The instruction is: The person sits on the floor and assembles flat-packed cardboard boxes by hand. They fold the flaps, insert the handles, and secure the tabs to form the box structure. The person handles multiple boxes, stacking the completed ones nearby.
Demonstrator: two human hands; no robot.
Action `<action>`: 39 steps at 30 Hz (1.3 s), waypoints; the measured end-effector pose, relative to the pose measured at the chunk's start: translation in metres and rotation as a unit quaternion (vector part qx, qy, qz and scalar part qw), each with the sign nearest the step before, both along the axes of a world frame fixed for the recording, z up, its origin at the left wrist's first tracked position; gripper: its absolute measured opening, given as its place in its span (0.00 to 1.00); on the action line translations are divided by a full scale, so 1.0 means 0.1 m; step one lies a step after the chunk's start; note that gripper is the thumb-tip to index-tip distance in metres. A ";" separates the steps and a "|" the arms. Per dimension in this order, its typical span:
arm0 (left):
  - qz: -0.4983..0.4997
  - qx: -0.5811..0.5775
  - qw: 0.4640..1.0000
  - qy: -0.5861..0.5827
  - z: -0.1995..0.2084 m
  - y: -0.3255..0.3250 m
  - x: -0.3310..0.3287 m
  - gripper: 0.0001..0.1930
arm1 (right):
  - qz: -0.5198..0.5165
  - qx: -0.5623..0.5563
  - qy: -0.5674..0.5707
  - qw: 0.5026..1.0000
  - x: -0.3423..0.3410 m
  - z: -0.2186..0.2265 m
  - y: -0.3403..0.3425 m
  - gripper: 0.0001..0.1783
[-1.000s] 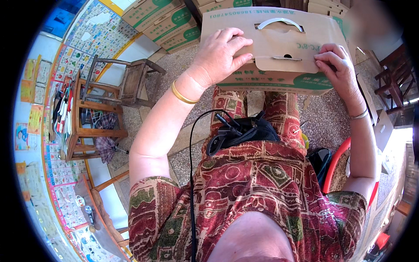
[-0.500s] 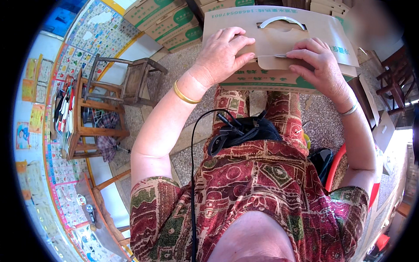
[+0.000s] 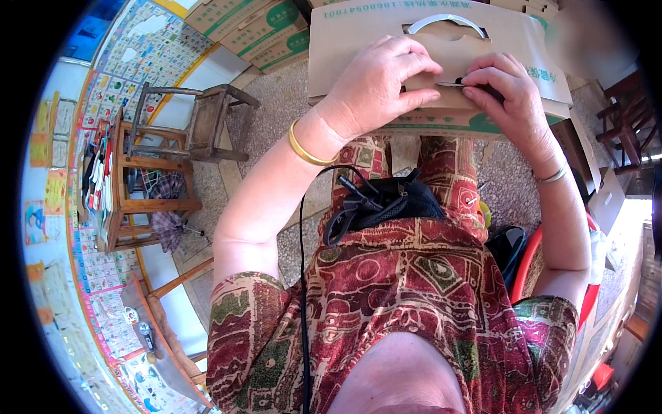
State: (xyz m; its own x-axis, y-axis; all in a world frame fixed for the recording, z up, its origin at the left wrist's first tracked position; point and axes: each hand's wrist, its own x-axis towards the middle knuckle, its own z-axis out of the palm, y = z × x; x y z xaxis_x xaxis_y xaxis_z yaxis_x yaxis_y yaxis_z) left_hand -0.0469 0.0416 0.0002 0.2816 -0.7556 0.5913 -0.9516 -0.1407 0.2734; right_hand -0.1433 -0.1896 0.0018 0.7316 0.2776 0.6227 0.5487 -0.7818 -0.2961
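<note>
In front of me stands a brown cardboard carton (image 3: 358, 48) with green print and a curved white plastic handle (image 3: 447, 19) through its top. My left hand (image 3: 386, 79) lies over the near top edge, thumb and fingers apart, with a dark slot in the cardboard (image 3: 408, 87) partly showing between them. Pinched in my right hand (image 3: 507, 90) is a small thin blade-like tool (image 3: 452, 83) with a dark end. Its tip points left toward my left hand, over the flap; its exact kind is unclear.
Green-printed cartons (image 3: 255, 27) are stacked at the far left. A wooden chair (image 3: 207, 124) and a wooden stand (image 3: 155, 205) with a folded umbrella are on my left. A red rim (image 3: 527, 265) curves at my right side. A black pouch (image 3: 393, 200) with a cable rests at my waist.
My left hand has moved right along the carton's edge, closer to my right hand. My right hand has shifted slightly, and more of the thin tool now shows.
</note>
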 end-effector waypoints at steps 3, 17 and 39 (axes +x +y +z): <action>0.018 0.003 1.000 -0.014 0.00 -0.03 0.02 0.16 | -0.003 0.015 0.001 1.000 0.01 0.00 0.02 0.05; 0.010 0.041 0.997 -0.062 0.00 0.00 -0.05 0.26 | 0.023 0.105 0.058 0.992 -0.06 -0.05 -0.05 0.07; 0.012 0.045 0.998 -0.049 0.03 -0.02 -0.06 0.20 | -0.044 0.093 0.068 0.992 0.02 0.01 0.01 0.08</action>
